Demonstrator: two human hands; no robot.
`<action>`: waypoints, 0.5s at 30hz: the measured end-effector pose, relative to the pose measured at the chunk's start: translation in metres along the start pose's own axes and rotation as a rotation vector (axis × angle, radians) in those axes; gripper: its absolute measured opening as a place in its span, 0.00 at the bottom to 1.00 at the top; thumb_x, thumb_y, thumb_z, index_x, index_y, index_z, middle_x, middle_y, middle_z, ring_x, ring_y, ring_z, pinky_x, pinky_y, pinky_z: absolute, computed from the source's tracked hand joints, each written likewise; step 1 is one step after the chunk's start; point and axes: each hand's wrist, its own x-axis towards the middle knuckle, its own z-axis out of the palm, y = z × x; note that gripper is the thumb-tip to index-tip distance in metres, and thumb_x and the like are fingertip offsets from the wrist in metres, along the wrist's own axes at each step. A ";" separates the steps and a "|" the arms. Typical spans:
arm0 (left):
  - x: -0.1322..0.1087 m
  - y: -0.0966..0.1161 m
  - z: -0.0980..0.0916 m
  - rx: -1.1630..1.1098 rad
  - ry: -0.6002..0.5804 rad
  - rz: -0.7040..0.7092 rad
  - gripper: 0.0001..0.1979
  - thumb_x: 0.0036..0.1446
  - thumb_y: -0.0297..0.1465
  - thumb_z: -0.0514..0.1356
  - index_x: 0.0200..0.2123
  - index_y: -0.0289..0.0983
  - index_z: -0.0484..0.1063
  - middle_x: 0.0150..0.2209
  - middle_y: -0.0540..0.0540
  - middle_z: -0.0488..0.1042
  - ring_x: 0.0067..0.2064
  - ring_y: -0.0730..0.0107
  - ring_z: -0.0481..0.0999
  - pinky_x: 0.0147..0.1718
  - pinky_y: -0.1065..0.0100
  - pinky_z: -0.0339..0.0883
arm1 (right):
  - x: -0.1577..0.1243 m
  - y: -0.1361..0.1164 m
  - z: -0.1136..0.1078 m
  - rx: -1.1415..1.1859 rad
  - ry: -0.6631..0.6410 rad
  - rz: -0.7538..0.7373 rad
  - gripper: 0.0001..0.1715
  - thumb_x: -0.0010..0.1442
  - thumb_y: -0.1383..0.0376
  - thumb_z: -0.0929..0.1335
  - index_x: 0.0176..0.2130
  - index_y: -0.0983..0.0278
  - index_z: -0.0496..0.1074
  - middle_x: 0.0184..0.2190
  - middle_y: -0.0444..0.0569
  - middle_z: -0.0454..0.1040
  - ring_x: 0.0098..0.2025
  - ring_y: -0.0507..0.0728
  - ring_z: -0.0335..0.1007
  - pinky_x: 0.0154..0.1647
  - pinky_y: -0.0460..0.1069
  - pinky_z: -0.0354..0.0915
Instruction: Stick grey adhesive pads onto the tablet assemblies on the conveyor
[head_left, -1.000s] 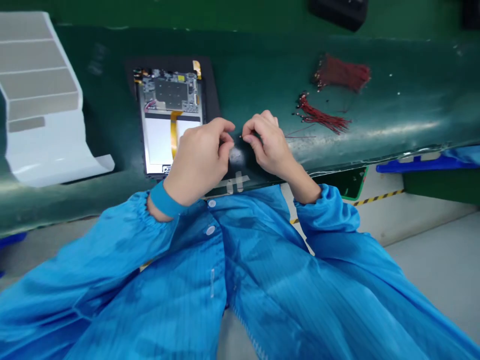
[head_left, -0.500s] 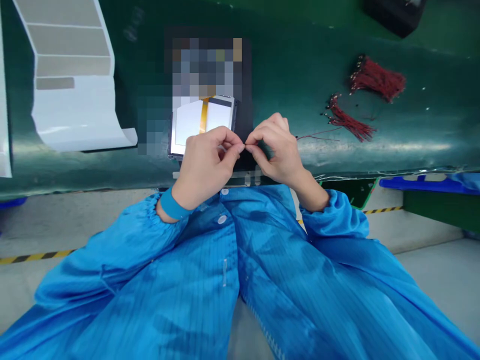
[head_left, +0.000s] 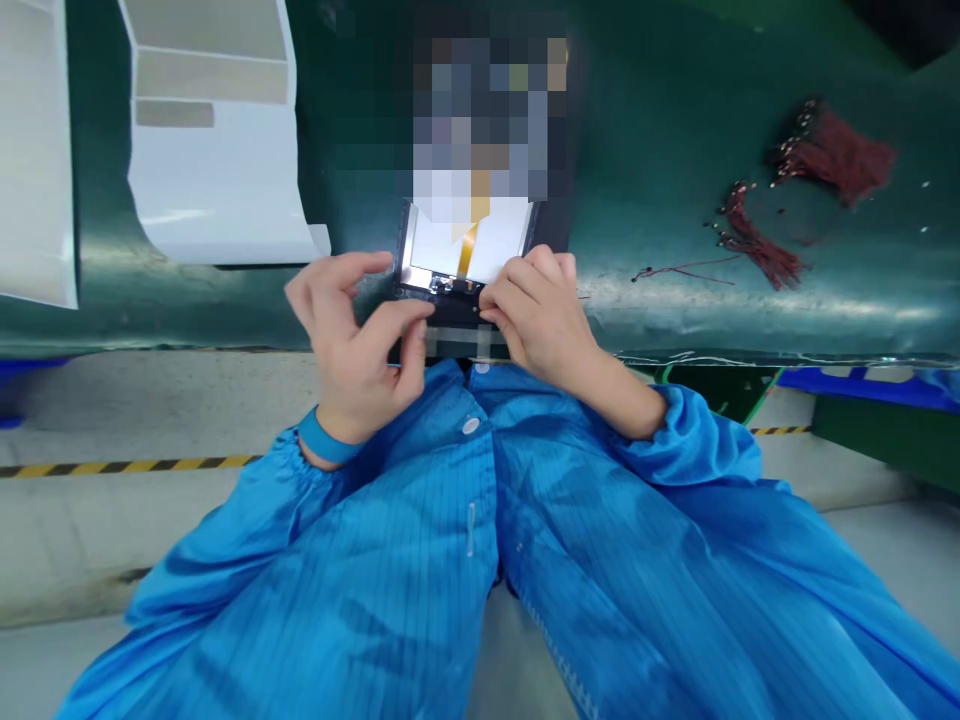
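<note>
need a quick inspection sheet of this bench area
surface: green bench with a dark mat on it
job's things: tablet-like device, top part pixelated
hands: right hand fingers on the device's lower edge; left hand at its lower left corner, contact unclear
clutter: white stepped sheet
cables: orange flex cable on the device; two red wire bundles; loose red wire
surroundings: blue bin; yellow-black floor tape
</note>
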 end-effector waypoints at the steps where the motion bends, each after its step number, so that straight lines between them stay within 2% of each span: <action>1: -0.001 0.001 0.003 -0.011 -0.017 0.023 0.11 0.61 0.29 0.63 0.46 0.43 0.80 0.61 0.38 0.69 0.63 0.45 0.68 0.55 0.42 0.72 | 0.000 0.000 0.001 -0.009 -0.005 0.002 0.16 0.78 0.59 0.58 0.43 0.60 0.70 0.39 0.50 0.69 0.49 0.62 0.62 0.56 0.61 0.57; 3: -0.002 0.002 0.008 -0.035 -0.056 0.026 0.11 0.61 0.29 0.63 0.46 0.43 0.80 0.63 0.39 0.68 0.64 0.45 0.67 0.58 0.41 0.70 | 0.000 0.000 0.002 -0.021 -0.014 0.011 0.17 0.78 0.60 0.58 0.43 0.60 0.71 0.40 0.50 0.70 0.49 0.62 0.62 0.56 0.61 0.57; 7: -0.001 0.002 0.015 -0.050 -0.197 -0.064 0.11 0.61 0.32 0.62 0.46 0.46 0.80 0.66 0.43 0.67 0.67 0.43 0.63 0.63 0.36 0.65 | 0.000 -0.001 0.003 -0.013 -0.017 0.029 0.18 0.78 0.59 0.57 0.42 0.60 0.71 0.40 0.51 0.70 0.48 0.63 0.61 0.55 0.61 0.58; 12: 0.000 -0.001 0.020 -0.136 -0.239 -0.013 0.14 0.64 0.35 0.59 0.49 0.46 0.80 0.69 0.47 0.65 0.70 0.45 0.60 0.70 0.35 0.58 | 0.000 -0.001 0.004 0.047 -0.015 0.039 0.19 0.79 0.58 0.55 0.41 0.59 0.69 0.40 0.52 0.70 0.48 0.64 0.61 0.55 0.63 0.60; 15: 0.003 -0.002 0.020 -0.144 -0.286 -0.039 0.14 0.67 0.38 0.58 0.50 0.47 0.81 0.68 0.49 0.67 0.70 0.47 0.59 0.72 0.37 0.55 | 0.000 -0.002 0.005 0.066 -0.022 0.048 0.19 0.79 0.58 0.55 0.41 0.59 0.69 0.40 0.52 0.69 0.49 0.64 0.61 0.55 0.63 0.60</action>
